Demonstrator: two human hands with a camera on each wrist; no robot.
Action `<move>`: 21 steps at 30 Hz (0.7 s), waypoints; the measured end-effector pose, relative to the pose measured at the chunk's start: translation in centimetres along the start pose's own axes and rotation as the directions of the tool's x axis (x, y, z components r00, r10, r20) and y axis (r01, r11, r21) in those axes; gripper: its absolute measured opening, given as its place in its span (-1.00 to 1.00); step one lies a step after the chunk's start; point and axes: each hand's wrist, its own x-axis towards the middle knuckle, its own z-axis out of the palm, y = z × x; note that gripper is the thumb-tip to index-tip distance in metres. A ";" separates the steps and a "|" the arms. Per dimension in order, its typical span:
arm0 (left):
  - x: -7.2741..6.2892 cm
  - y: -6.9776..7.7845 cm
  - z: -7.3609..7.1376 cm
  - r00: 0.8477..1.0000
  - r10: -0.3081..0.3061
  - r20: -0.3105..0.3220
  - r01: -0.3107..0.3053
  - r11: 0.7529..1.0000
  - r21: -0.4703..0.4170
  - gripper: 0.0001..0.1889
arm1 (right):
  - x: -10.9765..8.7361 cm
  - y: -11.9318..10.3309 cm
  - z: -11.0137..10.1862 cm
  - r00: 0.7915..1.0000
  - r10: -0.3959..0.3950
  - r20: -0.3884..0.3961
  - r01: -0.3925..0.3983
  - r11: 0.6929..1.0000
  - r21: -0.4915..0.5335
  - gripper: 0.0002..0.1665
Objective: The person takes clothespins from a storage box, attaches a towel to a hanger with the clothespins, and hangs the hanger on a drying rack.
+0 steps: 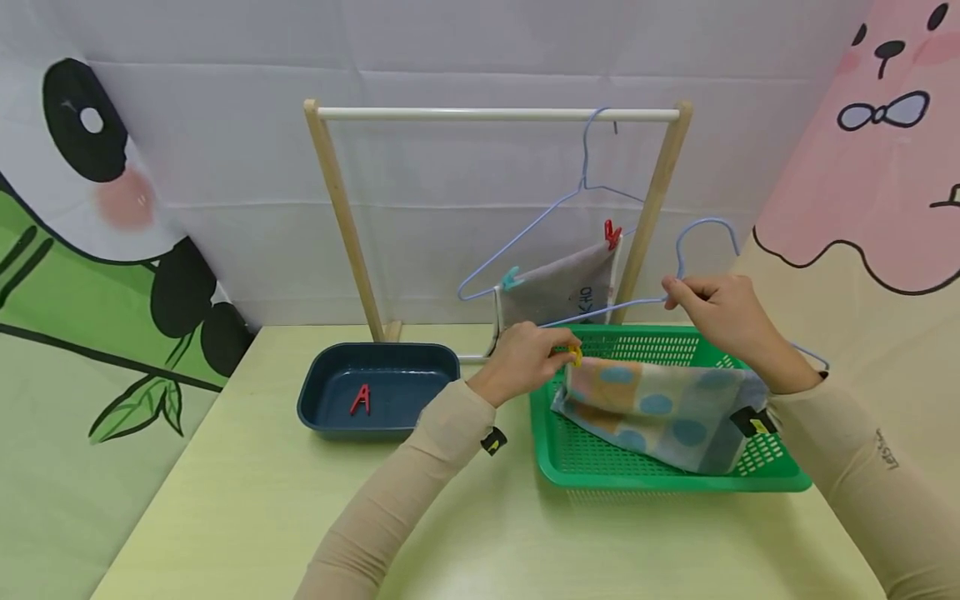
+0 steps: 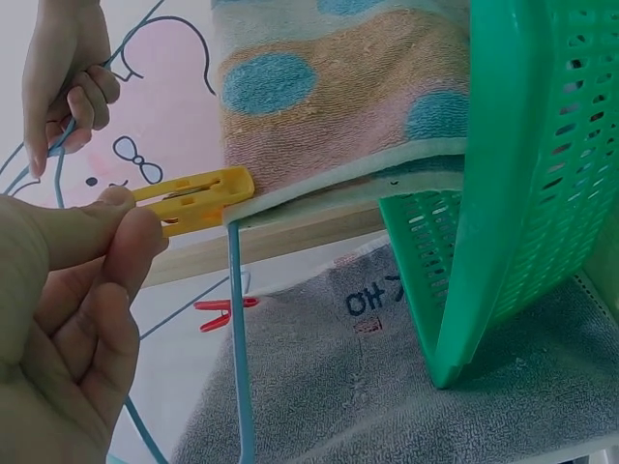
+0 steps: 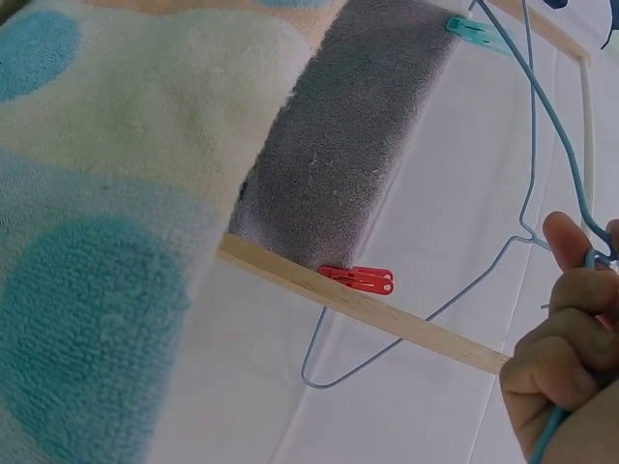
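My left hand (image 1: 525, 360) pinches a yellow clothespin (image 2: 201, 196) between thumb and index finger. The clothespin's front end is at the corner of a folded towel with blue dots (image 1: 656, 406), where the lower bar of a blue wire hanger (image 2: 238, 338) also passes. Higher up, that same hanger is gripped just below its hook by my right hand (image 1: 722, 315), fingers curled round the wire in the right wrist view. The dotted towel hangs down over a green basket (image 1: 660, 482), its lower part inside the rim.
Behind the basket stands a wooden rack with a white rail (image 1: 465, 113). A second blue hanger (image 1: 525, 229) hangs there, with a grey towel (image 1: 562, 283) held by a red clothespin (image 1: 612, 234) and a teal clothespin (image 1: 512, 278). At left, a navy tray (image 1: 315, 417) holds another red clothespin (image 1: 361, 399).
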 end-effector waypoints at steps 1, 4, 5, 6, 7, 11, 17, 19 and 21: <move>0.0 -0.1 0.0 1.000 -0.001 0.003 0.001 1.000 0.001 -0.87 | 0.0 0.0 0.0 1.000 -0.005 0.003 0.005 1.000 -0.001 -0.46; 0.0 -0.1 0.0 1.000 0.004 0.002 -0.004 1.000 0.001 -0.86 | 0.1 0.0 0.1 1.000 0.002 0.004 -0.002 1.000 0.003 -0.46; 0.0 -0.1 0.0 1.000 0.006 0.000 -0.006 1.000 0.001 -0.86 | 0.2 0.0 0.1 1.000 -0.001 0.006 0.001 1.000 0.000 -0.45; 0.0 -0.1 -0.1 1.000 0.005 -0.001 -0.005 1.000 0.003 -0.86 | 0.2 -0.1 0.0 1.000 0.002 0.006 -0.002 1.000 0.000 -0.45; 0.0 0.0 -0.1 1.000 0.003 -0.001 -0.003 1.000 0.004 -0.86 | 0.3 -0.1 0.0 1.000 -0.001 0.007 0.001 1.000 -0.002 -0.45; -0.1 0.0 -0.2 1.000 -0.016 0.019 0.016 1.000 0.005 -0.83 | 0.4 -0.3 0.0 1.000 -0.006 0.009 0.006 1.000 0.005 -0.45; -0.1 -0.2 -0.4 0.991 -0.084 0.101 0.086 0.996 -0.019 -0.77 | 0.5 -0.6 0.2 1.000 -0.012 0.014 0.012 1.000 0.005 -0.45; -0.1 -0.2 -0.5 0.987 -0.102 0.124 0.107 0.994 -0.034 -0.75 | 0.6 -0.6 0.3 1.000 -0.014 0.014 0.014 1.000 0.003 -0.45; -0.2 -0.3 -0.5 0.984 -0.114 0.138 0.121 0.992 -0.047 -0.74 | 0.6 -0.7 0.4 1.000 -0.016 0.014 0.016 1.000 0.001 -0.45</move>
